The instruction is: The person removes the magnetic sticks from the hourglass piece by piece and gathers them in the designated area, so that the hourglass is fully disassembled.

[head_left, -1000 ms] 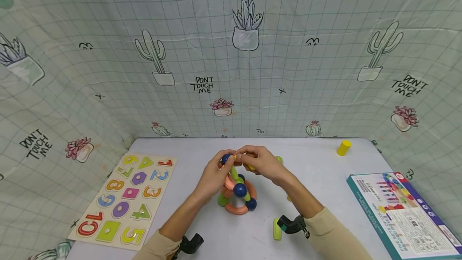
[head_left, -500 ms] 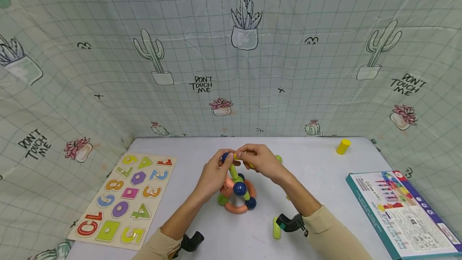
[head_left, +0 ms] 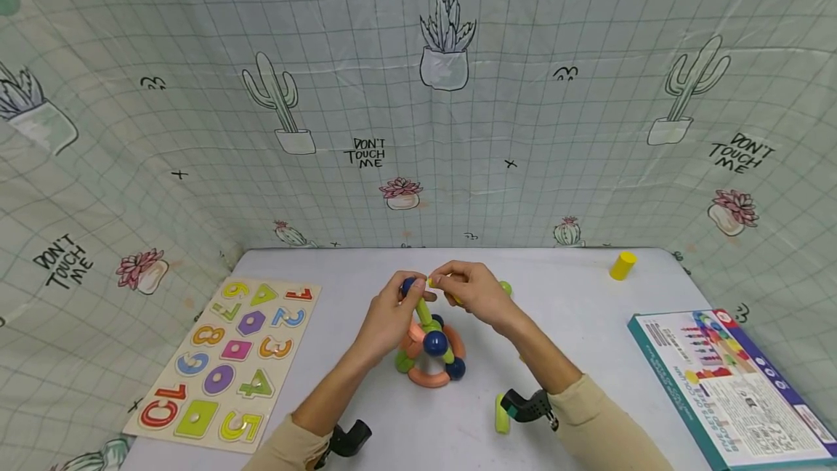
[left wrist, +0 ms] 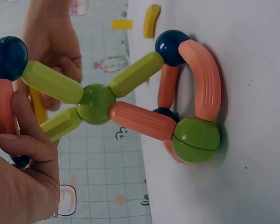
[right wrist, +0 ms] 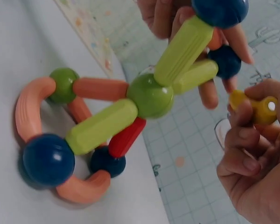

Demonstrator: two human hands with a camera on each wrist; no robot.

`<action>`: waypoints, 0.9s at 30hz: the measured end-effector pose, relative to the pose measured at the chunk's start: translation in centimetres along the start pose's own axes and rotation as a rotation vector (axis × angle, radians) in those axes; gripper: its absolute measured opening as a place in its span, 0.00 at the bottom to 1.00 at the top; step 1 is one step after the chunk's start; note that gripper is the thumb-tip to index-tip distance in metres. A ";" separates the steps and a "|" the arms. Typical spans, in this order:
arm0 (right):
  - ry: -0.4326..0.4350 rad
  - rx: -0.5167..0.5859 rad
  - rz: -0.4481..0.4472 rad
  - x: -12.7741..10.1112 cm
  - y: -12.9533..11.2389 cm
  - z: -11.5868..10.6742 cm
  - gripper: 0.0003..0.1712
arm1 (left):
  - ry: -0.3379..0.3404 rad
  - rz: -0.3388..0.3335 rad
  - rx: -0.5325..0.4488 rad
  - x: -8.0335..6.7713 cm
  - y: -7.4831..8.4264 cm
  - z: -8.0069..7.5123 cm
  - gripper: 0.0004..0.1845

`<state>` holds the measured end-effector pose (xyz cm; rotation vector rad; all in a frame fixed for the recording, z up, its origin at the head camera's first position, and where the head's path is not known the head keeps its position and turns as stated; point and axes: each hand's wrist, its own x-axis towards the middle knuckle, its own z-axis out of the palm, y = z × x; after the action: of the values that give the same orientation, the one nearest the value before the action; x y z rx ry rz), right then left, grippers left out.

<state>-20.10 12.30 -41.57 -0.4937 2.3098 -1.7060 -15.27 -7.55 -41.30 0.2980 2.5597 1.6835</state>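
Two bare hands meet over a toy frame (head_left: pixel 428 344) of rods and balls, standing mid-counter (head_left: pixel 575 325). Its base, a ring of curved orange pieces joined by blue and green balls, rests on the counter; green rods rise from a central green ball (right wrist: pixel 150 95) to the top.

Left hand (head_left: pixel 390 317): its grip is curled round the top end, fingers about an orange rod (left wrist: pixel 2 112) and near the blue ball (left wrist: pixel 8 58) that caps one green rod (left wrist: pixel 51 82). Right hand (head_left: pixel 472 291): thumb and fingers pinch a yellow rod (right wrist: pixel 261 108), its tip just beside the top balls but apart from them, as the right wrist view shows.

What could go wrong, as I judge it: the tall part leans out over the base and seems steadied mostly by the left hand. A hard push with the yellow rod could pop a ball off its rod or tip the frame. If these pieces are magnetic, the rod may snap onto the wrong ball. A loose ball would likely roll across the counter.

Elsewhere on the counter: a number puzzle board (head_left: pixel 225 358) far left, a boxed set (head_left: pixel 732 387) far right, a yellow cylinder (head_left: pixel 623 266) at the back, a loose green piece (head_left: pixel 501 414) near the right wrist.
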 end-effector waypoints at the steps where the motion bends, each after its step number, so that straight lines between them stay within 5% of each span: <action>1: 0.029 -0.003 0.012 0.1 0.2 -0.2 0.18 | 0.001 -0.003 0.000 0.0 0.0 0.0 0.23; 5: 0.129 0.018 0.072 0.0 0.8 -1.0 0.20 | 0.002 -0.016 -0.006 -0.1 -0.1 0.0 0.23; 17: 0.198 0.015 0.152 -2.3 3.2 -5.0 0.22 | -0.013 -0.024 -0.031 0.0 -0.3 0.0 0.25; 27: 0.294 -0.146 0.312 -6.4 7.3 -9.6 0.27 | -0.033 -0.006 -0.052 0.1 -0.4 -0.3 0.24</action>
<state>-18.79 25.26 -45.76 0.1032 2.5583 -1.5520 -15.46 -7.98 -41.48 0.3127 2.4863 1.7253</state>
